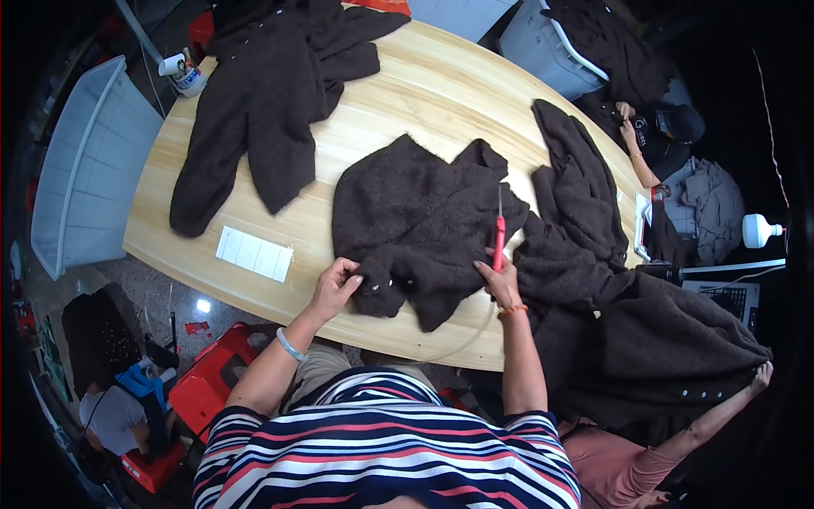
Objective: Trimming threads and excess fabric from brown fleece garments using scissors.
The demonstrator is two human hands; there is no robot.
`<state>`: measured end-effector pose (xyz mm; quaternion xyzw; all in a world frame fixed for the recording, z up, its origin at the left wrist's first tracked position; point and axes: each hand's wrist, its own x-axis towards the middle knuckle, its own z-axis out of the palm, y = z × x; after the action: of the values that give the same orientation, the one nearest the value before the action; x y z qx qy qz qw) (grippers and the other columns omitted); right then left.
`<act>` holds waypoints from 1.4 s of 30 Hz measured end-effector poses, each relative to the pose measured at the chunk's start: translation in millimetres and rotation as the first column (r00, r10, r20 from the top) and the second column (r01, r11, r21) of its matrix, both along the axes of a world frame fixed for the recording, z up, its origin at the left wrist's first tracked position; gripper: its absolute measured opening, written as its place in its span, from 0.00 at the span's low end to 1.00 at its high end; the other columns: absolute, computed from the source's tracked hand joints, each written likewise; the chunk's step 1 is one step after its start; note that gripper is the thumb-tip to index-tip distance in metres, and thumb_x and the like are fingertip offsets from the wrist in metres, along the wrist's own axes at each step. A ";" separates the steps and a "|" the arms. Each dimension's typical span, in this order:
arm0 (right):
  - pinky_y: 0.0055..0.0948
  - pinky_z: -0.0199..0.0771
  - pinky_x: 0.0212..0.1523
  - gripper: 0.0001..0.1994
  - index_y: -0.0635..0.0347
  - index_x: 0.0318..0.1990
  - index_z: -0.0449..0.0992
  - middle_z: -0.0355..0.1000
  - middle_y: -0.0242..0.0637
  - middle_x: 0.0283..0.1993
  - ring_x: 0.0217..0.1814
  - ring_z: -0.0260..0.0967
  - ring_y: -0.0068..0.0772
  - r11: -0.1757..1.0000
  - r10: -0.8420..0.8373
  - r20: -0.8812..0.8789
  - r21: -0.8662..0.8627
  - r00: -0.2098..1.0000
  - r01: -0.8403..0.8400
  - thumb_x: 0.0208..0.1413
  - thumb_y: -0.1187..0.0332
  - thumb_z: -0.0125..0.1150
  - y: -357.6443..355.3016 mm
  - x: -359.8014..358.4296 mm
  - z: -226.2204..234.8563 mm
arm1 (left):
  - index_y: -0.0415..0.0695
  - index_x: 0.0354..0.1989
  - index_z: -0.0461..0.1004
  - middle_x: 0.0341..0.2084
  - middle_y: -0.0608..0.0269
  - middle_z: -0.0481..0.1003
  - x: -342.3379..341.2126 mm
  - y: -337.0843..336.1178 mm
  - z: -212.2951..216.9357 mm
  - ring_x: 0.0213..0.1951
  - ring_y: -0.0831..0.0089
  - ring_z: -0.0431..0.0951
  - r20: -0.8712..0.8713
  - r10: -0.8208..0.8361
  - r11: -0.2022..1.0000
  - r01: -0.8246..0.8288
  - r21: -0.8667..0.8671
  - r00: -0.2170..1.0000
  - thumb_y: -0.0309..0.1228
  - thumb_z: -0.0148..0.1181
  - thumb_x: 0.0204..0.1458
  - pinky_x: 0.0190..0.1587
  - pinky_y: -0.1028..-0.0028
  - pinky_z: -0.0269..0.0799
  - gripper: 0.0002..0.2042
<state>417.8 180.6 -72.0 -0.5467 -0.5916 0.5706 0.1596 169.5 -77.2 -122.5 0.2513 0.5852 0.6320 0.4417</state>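
A dark brown fuzzy knit garment (407, 199) lies spread on the wooden table in front of me. My left hand (335, 288) pinches its near left edge between thumb and fingers, beside a small pale button (376, 288). My right hand (500, 282) is closed round the lower end of a red-handled tool with a thin metal tip (499, 231), shaped like a soldering iron. The tip points away from me above the garment's right side. A pale cord (465, 343) curves from near that hand to the table's front edge. My right thumb rests at the garment's edge.
More dark garments lie at the table's far left (254, 93) and right (585, 204). A white card strip (254, 253) rests left of me. A person's hand (763, 376) at right pulls one garment off the table. Bins (80, 170) and a red stool (216, 369) stand around.
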 end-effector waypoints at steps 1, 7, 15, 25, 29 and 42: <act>0.20 0.67 0.28 0.23 0.66 0.51 0.71 0.71 0.26 0.31 0.28 0.66 0.19 0.999 -0.010 0.013 -0.048 1.000 0.011 0.46 0.71 0.70 2.2 4.0 23.2 | 0.39 0.40 0.69 0.30 0.70 0.72 -1.8 -2.5 6.7 0.33 0.87 0.70 0.002 0.010 1.000 -0.010 0.003 1.000 0.21 0.56 0.53 0.38 0.83 0.68 0.07; 0.18 0.66 0.34 0.08 0.62 0.36 0.77 0.71 0.25 0.31 0.32 0.65 0.15 0.892 0.150 0.039 0.426 0.988 -0.152 0.50 0.70 0.66 104.9 5.6 119.0 | 0.39 0.41 0.66 0.34 0.68 0.70 4.1 -1.3 33.2 0.36 0.85 0.69 0.093 -0.188 0.981 0.183 0.062 0.978 0.20 0.53 0.54 0.42 0.82 0.67 0.07; 0.21 0.60 0.22 0.17 0.61 0.35 0.79 0.71 0.28 0.21 0.19 0.60 0.16 0.718 0.238 0.220 0.615 0.946 -0.324 0.55 0.54 0.62 128.5 -173.6 173.3 | 0.40 0.38 0.65 0.27 0.72 0.69 -14.9 -7.4 21.7 0.25 0.88 0.65 -0.194 0.098 0.980 -0.129 -0.151 0.976 0.19 0.55 0.54 0.26 0.83 0.62 0.07; 0.32 0.67 0.22 0.16 0.66 0.28 0.72 0.67 0.37 0.17 0.19 0.68 0.27 0.869 0.271 0.245 0.354 0.931 -0.346 0.55 0.59 0.63 32.7 -56.7 62.7 | 0.39 0.29 0.68 0.27 0.57 0.71 -43.7 -18.9 51.2 0.31 0.62 0.73 -0.741 -0.278 0.948 0.050 -0.314 0.611 0.26 0.65 0.45 0.33 0.66 0.69 0.10; 0.23 0.66 0.18 0.13 0.64 0.37 0.68 0.65 0.30 0.21 0.18 0.64 0.20 0.824 0.158 0.265 0.495 0.951 -0.275 0.58 0.63 0.59 5.1 -17.7 31.3 | 0.40 0.35 0.73 0.37 0.54 0.72 -54.1 54.0 67.9 0.41 0.54 0.74 -0.897 -0.013 1.000 0.019 -0.005 0.441 0.27 0.65 0.45 0.45 0.62 0.71 0.10; 0.48 0.70 0.37 0.10 0.61 0.42 0.67 0.71 0.55 0.29 0.33 0.71 0.58 0.769 0.439 0.481 0.235 0.759 -0.594 0.53 0.71 0.55 -66.1 -39.9 52.0 | 0.51 0.61 0.65 0.66 0.53 0.53 -26.2 150.7 -3.5 0.68 0.53 0.48 -0.943 -0.296 0.948 0.169 -0.270 0.153 0.45 0.65 0.45 0.67 0.51 0.41 0.33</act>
<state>377.8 114.6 -20.0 -0.4213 -0.8383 0.3448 -0.0302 143.3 73.6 -126.0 0.6576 0.7158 0.2227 0.0745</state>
